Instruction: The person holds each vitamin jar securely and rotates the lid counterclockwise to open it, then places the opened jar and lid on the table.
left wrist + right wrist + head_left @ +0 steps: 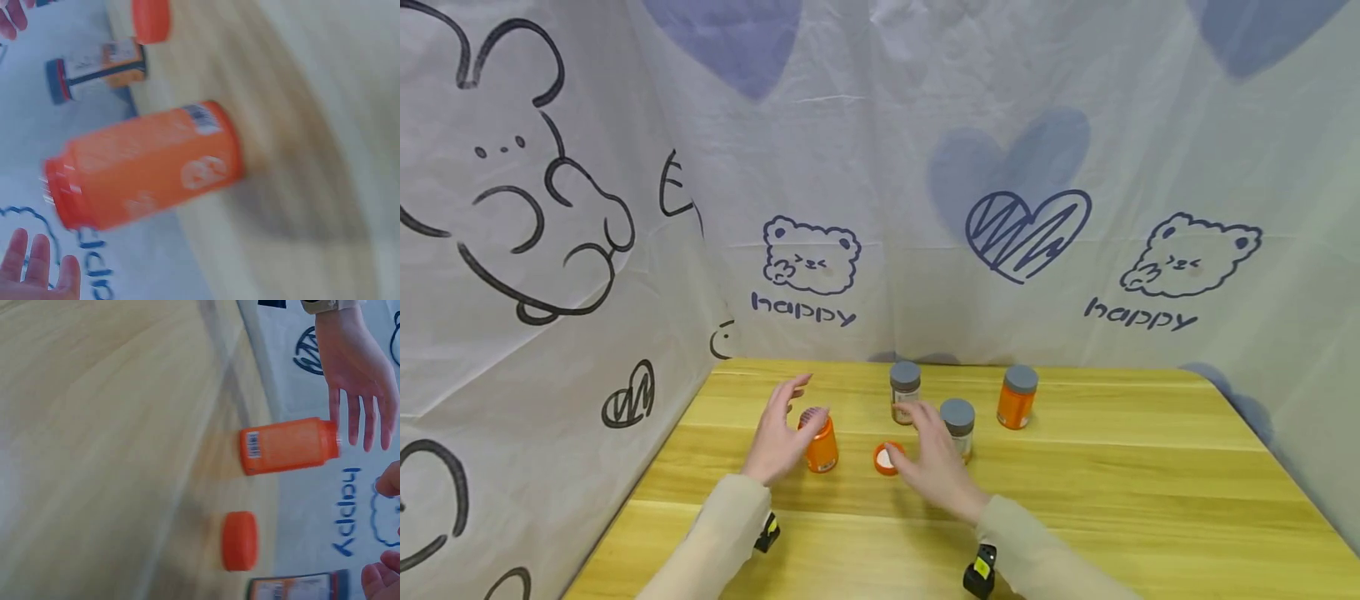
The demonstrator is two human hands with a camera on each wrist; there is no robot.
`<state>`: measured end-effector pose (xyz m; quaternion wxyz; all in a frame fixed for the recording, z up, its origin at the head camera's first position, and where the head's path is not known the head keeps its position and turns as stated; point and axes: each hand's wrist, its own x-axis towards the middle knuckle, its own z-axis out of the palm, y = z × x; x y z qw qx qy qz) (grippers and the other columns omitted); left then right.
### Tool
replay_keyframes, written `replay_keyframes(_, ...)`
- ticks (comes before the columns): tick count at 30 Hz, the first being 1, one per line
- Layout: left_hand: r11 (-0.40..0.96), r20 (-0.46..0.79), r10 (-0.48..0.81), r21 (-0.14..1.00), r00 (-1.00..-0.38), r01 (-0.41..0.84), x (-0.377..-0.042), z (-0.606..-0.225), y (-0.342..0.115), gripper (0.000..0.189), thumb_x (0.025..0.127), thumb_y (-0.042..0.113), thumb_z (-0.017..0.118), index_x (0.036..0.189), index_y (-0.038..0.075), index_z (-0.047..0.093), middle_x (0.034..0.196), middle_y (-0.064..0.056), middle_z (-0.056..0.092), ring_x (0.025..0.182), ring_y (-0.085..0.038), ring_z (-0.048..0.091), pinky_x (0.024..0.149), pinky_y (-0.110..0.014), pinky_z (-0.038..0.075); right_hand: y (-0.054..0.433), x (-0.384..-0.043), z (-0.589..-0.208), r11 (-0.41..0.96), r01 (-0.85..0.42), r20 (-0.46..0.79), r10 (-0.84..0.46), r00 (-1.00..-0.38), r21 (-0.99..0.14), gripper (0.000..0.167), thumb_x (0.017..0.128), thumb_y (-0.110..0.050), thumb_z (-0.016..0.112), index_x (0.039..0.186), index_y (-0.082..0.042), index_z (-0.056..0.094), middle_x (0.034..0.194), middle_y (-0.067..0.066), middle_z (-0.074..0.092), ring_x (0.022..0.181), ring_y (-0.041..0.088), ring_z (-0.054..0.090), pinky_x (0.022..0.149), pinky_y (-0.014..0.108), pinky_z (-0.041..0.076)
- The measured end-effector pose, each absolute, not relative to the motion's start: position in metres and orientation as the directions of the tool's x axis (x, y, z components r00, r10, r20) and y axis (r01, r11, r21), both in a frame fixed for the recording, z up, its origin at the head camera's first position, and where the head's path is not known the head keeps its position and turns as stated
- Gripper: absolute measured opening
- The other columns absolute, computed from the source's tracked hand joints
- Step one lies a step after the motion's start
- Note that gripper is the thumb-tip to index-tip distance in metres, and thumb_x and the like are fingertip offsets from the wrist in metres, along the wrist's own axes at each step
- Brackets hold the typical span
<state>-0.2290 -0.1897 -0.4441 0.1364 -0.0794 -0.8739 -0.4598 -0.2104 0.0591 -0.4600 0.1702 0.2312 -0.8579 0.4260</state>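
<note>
An orange bottle (822, 452) stands upright without a lid on the left part of the table. My left hand (780, 440) is beside its neck with fingers spread; in the right wrist view its fingers look straight and clear of the bottle (284, 447). Right of the bottle lies an orange screw cap (880, 460), its white inside facing up. Over the cap hovers my right hand (937, 462), thumb and fingers apart, holding nothing. The left wrist view shows the bottle (150, 165) blurred, with fingertips (39, 259) off its top.
Behind my right hand stand two grey-lidded jars, one farther back (905, 387) and one partly hidden (958, 421). An orange bottle with a grey lid (1017, 400) is farther right. A printed cloth (895, 167) hangs behind the wooden table (1112, 500) and along its left side.
</note>
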Motion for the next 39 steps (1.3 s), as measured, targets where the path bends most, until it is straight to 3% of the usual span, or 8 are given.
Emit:
replay_keyframes(4, 0.53, 0.365, 0.03, 0.784, -0.93, 0.325, -0.229, -0.427, -0.177, 0.065, 0.095, 0.031, 0.068, 0.151, 0.02, 0.038, 0.15, -0.008, 0.045, 0.136, -0.031, 0.044, 0.115, -0.056, 0.037, 0.071, -0.208, -0.446, 0.513, -0.593, 0.561, -0.238, -0.793, -0.621, 0.053, 0.086, -0.008, 0.076, 0.135, -0.003, 0.055, 0.131, 0.016, 0.057, 0.119, 0.032, 0.058, 0.098, 0.05, 0.052)
replay_keyframes(7, 0.508, 0.394, 0.045, 0.782, -0.918, 0.36, -0.229, -0.415, -0.166, 0.066, 0.095, 0.028, 0.068, 0.152, 0.02, 0.036, 0.15, -0.008, 0.043, 0.137, -0.03, 0.043, 0.112, -0.054, 0.041, 0.083, -0.209, -0.437, 0.503, -0.621, 0.606, -0.219, -0.765, -0.602, 0.051, 0.086, -0.006, 0.075, 0.133, -0.002, 0.056, 0.13, 0.018, 0.057, 0.117, 0.032, 0.059, 0.096, 0.05, 0.053)
replay_keyframes(12, 0.508, 0.455, 0.081, 0.746, -0.887, 0.429, -0.23, -0.401, -0.145, 0.066, 0.094, 0.025, 0.068, 0.152, 0.019, 0.037, 0.15, -0.008, 0.043, 0.137, -0.029, 0.043, 0.113, -0.052, 0.041, 0.11, -0.213, -0.428, 0.512, -0.621, 0.641, -0.165, -0.75, -0.594, 0.048, 0.088, -0.005, 0.073, 0.133, -0.002, 0.056, 0.132, 0.019, 0.058, 0.117, 0.034, 0.059, 0.096, 0.053, 0.052)
replay_keyframes(18, 0.498, 0.546, 0.132, 0.685, -0.827, 0.532, -0.232, -0.392, -0.116, 0.072, 0.092, 0.02, 0.069, 0.154, 0.017, 0.034, 0.151, -0.01, 0.043, 0.137, -0.03, 0.045, 0.116, -0.052, 0.038, 0.14, -0.215, -0.427, 0.496, -0.559, 0.594, -0.104, -0.798, -0.664, 0.044, 0.094, -0.008, 0.068, 0.136, -0.003, 0.055, 0.133, 0.02, 0.056, 0.125, 0.036, 0.055, 0.103, 0.054, 0.049)
replay_keyframes(23, 0.495, 0.55, 0.159, 0.674, -0.82, 0.548, -0.236, -0.396, -0.093, 0.072, 0.092, 0.022, 0.07, 0.154, 0.017, 0.034, 0.151, -0.01, 0.044, 0.136, -0.03, 0.047, 0.114, -0.052, 0.04, 0.159, -0.214, -0.433, 0.461, -0.468, 0.505, -0.048, -0.862, -0.754, 0.044, 0.096, -0.009, 0.065, 0.138, -0.001, 0.054, 0.133, 0.02, 0.056, 0.126, 0.037, 0.056, 0.104, 0.055, 0.048)
replay_keyframes(28, 0.48, 0.481, 0.196, 0.713, -0.855, 0.511, -0.241, -0.408, -0.075, 0.075, 0.091, 0.025, 0.07, 0.155, 0.019, 0.033, 0.15, -0.01, 0.044, 0.135, -0.033, 0.047, 0.112, -0.055, 0.041, 0.171, -0.214, -0.439, 0.433, -0.387, 0.427, -0.004, -0.904, -0.814, 0.043, 0.098, -0.009, 0.063, 0.138, 0.0, 0.053, 0.133, 0.021, 0.057, 0.124, 0.038, 0.058, 0.103, 0.054, 0.048)
replay_keyframes(33, 0.454, 0.321, 0.23, 0.8, -0.919, 0.393, -0.244, -0.422, -0.058, 0.078, 0.091, 0.033, 0.07, 0.157, 0.022, 0.029, 0.158, -0.01, 0.038, 0.143, -0.034, 0.042, 0.114, -0.059, 0.037, 0.179, -0.209, -0.448, 0.418, -0.316, 0.355, 0.017, -0.935, -0.852, 0.042, 0.099, -0.009, 0.062, 0.138, 0.001, 0.052, 0.136, 0.022, 0.057, 0.124, 0.036, 0.055, 0.104, 0.05, 0.049)
replay_keyframes(39, 0.45, 0.159, 0.27, 0.851, -0.95, 0.271, -0.25, -0.446, -0.037, 0.091, 0.089, 0.047, 0.072, 0.159, 0.021, 0.021, 0.161, -0.012, 0.034, 0.146, -0.035, 0.038, 0.116, -0.056, 0.037, 0.185, -0.203, -0.459, 0.358, -0.243, 0.273, 0.034, -0.962, -0.902, 0.042, 0.1, -0.009, 0.059, 0.139, 0.003, 0.05, 0.138, 0.023, 0.055, 0.129, 0.039, 0.052, 0.1, 0.021, 0.05)
